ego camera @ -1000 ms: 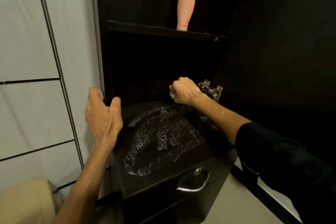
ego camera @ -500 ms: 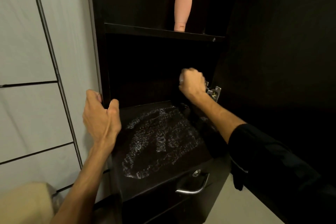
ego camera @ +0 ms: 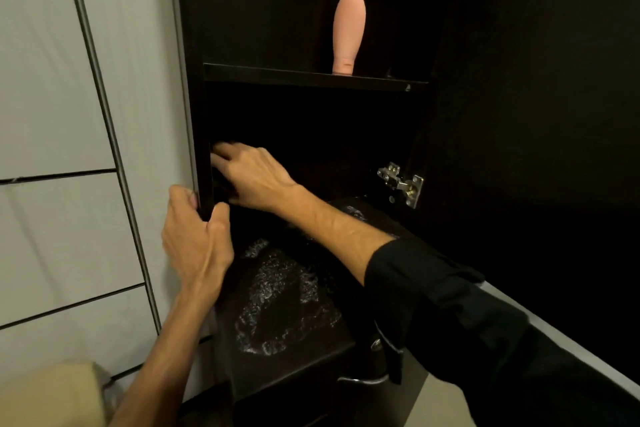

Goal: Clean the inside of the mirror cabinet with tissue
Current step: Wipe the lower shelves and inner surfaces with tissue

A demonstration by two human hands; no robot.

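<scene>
Right hand (ego camera: 254,177) has crossed from hinge (ego camera: 401,182) to cabinet's left wall, grip unclear; left hand (ego camera: 197,236) clasps that edge.

- Left hand (ego camera: 195,236): raised on a bare forearm from the lower left; the thumb and fingers are curled around a dark vertical edge, which is clasped between them.
- Right hand (ego camera: 254,177): extended leftward across the body, palm turned away, fingers spread and reaching forward; the fingertips are lost in shadow.
- Right forearm: bare to a dark sleeve (ego camera: 450,315) pushed up near the elbow.
</scene>
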